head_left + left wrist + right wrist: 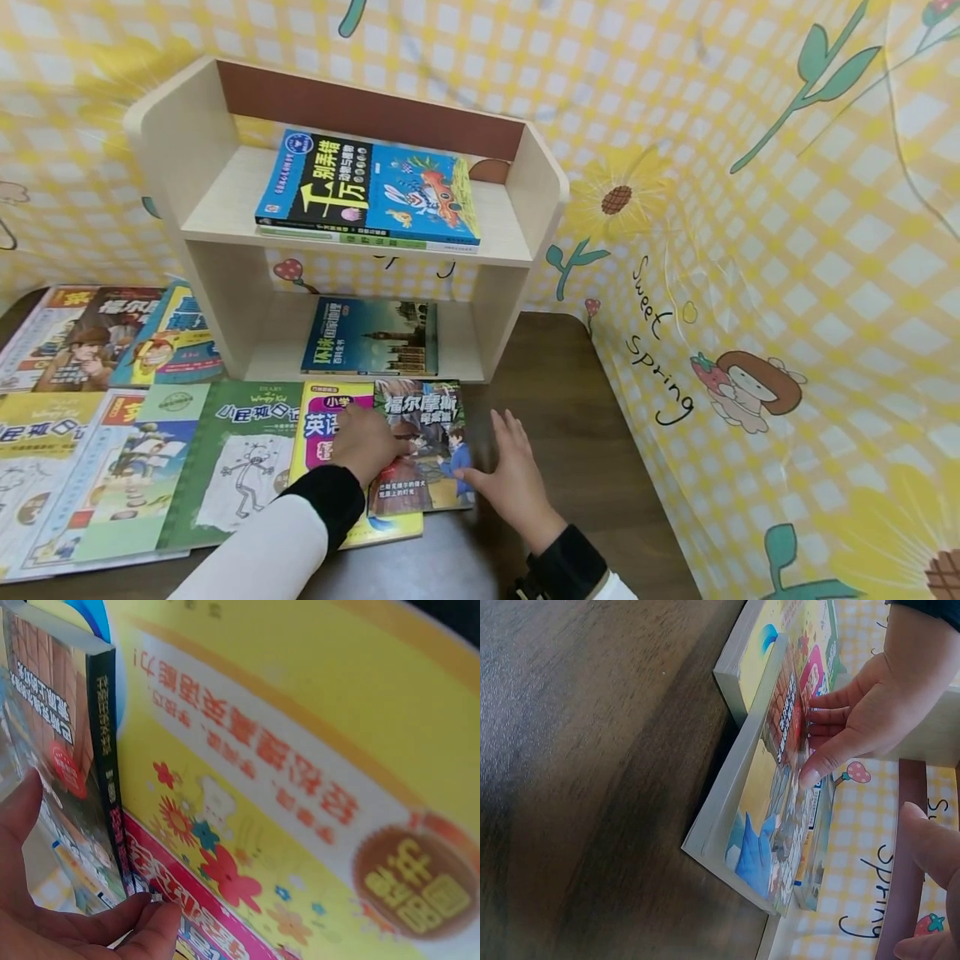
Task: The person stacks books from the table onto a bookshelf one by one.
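Here's my left hand (367, 446), laid across the yellow primary-school English book (322, 421) and right up against the spine of the Sherlock Holmes comic book (427, 437): thumb out over the front cover, fingers bent at the spine edge, whether truly gripping it I cannot tell. And over on the other side, my right hand (517, 479), fingers spread, thumb well apart from them, nothing held, the thumb tip just at the comic's right edge; contact there, I can't be sure. Now the comic itself, face up in front of the bookshelf (491, 217), its spine side overlapping the yellow book, its far right edge over the dark wooden worktop (577, 417). Look at that cover: bold white title across the top, a figure in blue at the right, smaller white lines of text low down, a red round badge showing in the left wrist view, and a dark spine with lettering along it. Just left of the yellow one lies the green Wimpy Kid diary (240, 467), a stick figure drawn on its front. Up on the top shelf, a blue picture book (412, 196) crowns a small stack; below, the geography encyclopedia (375, 337) lies flat, clock tower on its cover.
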Tool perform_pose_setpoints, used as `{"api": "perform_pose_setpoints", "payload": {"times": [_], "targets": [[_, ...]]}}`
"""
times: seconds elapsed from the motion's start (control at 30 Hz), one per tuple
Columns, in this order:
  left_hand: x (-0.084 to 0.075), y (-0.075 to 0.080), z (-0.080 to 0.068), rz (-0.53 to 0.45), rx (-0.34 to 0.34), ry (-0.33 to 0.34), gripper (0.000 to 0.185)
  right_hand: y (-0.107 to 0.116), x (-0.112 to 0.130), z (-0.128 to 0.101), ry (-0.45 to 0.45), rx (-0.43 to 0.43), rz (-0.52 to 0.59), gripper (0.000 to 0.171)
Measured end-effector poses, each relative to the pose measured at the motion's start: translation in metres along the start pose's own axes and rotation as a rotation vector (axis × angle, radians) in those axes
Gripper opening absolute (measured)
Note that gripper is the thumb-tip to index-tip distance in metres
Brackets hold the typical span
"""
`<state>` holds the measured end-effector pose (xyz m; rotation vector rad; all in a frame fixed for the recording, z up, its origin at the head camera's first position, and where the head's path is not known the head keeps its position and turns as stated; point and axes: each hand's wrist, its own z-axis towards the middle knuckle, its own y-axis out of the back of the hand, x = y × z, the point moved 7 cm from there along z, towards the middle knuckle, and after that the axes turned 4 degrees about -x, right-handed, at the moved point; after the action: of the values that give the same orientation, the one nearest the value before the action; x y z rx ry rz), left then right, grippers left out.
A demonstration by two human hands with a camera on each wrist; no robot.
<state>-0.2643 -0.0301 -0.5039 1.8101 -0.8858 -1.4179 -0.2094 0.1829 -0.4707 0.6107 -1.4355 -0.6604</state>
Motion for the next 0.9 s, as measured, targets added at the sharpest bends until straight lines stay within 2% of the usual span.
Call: {"api": "perform_pose_setpoints", "payload": {"times": [0.13,0.23,0.5,0.7,0.77,0.83,0.9], "targets": [[0.002,-0.004,0.0,-0.019,-0.028,0.057,0.083,-0.003,-0.002,0.0,-0.012,0.002,-0.005,0.096],[0.002,-0.005,-0.001,-0.035,-0.048,0.102,0.091,-0.005,-0.004,-0.001,-0.029,0.008,-0.009,0.096],[-0.004,-0.009,-0.003,-0.103,-0.03,0.151,0.078,-0.01,-0.011,-0.004,-0.068,0.004,-0.028,0.097],[0.0,-0.007,-0.004,-0.165,0.009,0.201,0.067,-0.013,-0.012,-0.002,-0.05,0.01,-0.02,0.098],[0.0,-0.007,-0.005,-0.18,0.027,0.183,0.061,-0.015,-0.012,-0.002,-0.048,0.018,-0.003,0.099],[-0.001,-0.009,-0.006,-0.238,0.054,0.153,0.056,-0.017,-0.013,-0.001,-0.052,0.023,0.02,0.099],[-0.003,-0.012,-0.006,-0.298,0.076,0.125,0.062,-0.019,-0.014,0.0,-0.058,0.027,0.044,0.098]]}}
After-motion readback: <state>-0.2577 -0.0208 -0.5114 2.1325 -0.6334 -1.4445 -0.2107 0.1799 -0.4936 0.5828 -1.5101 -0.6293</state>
